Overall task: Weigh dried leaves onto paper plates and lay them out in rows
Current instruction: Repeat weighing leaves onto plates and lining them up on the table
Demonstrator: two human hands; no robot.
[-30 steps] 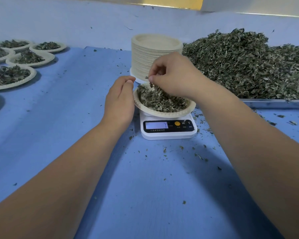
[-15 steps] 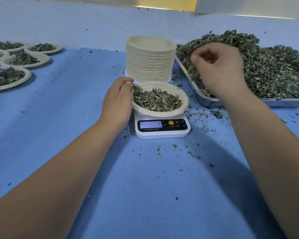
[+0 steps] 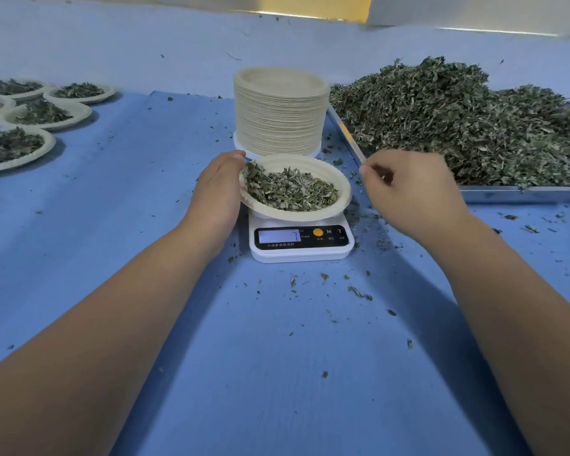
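While the left hand (image 3: 216, 192) lies with fairly straight fingers against the left rim of the paper plate (image 3: 338, 179) on the scale (image 3: 301, 250), the right hand (image 3: 412, 189) hovers just right of it, fingers curled in, tips together. It's too blurry to tell if any leaf is in there. The plate's got a decent pile of dried leaves (image 3: 290, 190). The plate stack (image 3: 278, 113) is right behind, with the big leaf heap (image 3: 458, 126) on the metal tray (image 3: 520, 194) far right and the filled plates (image 3: 30, 158) far left on the blue desk (image 3: 277, 373).
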